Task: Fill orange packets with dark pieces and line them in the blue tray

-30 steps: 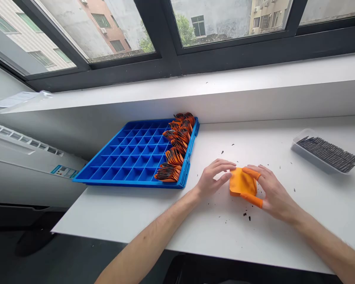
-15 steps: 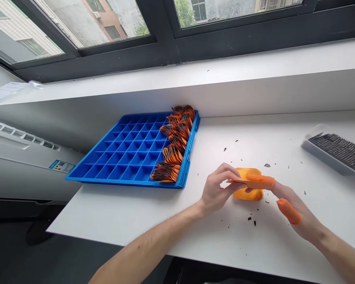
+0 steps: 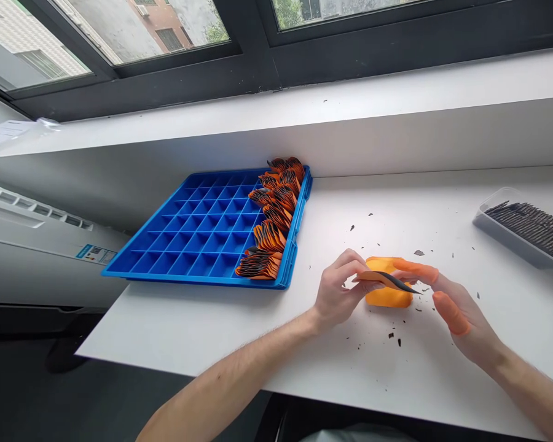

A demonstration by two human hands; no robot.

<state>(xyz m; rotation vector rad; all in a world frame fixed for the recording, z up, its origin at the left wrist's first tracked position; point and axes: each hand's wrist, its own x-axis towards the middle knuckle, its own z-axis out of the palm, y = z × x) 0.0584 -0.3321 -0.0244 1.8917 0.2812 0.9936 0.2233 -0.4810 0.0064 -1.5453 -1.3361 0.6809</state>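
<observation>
In the head view my left hand (image 3: 341,285) is closed, pinching the left end of a thin orange-and-black sheet (image 3: 387,280) between thumb and fingers. The sheet curves, and its dark pointed end sticks out to the right. My right hand (image 3: 456,310) stands open beside that end, thumb and fingers apart. Orange finger cots cover its thumb and one finger. Some of its fingers pass behind the sheet; whether they touch it I cannot tell. Below both hands lies a yellow-orange block-like object (image 3: 387,299), partly hidden by them.
A blue compartment tray (image 3: 198,279) stands at left, its right-hand compartments packed with orange-and-black folded sheets (image 3: 270,236). A clear plastic box (image 3: 511,236) of dark thin pieces sits at right. Dark scraps (image 3: 399,342) dot the white table (image 3: 313,368). A window ledge runs behind.
My right thumb and fingers have shifted slightly right, off the sheet's upper side. The sheet's right end now bends down and shows black. My left hand keeps its pinch.
</observation>
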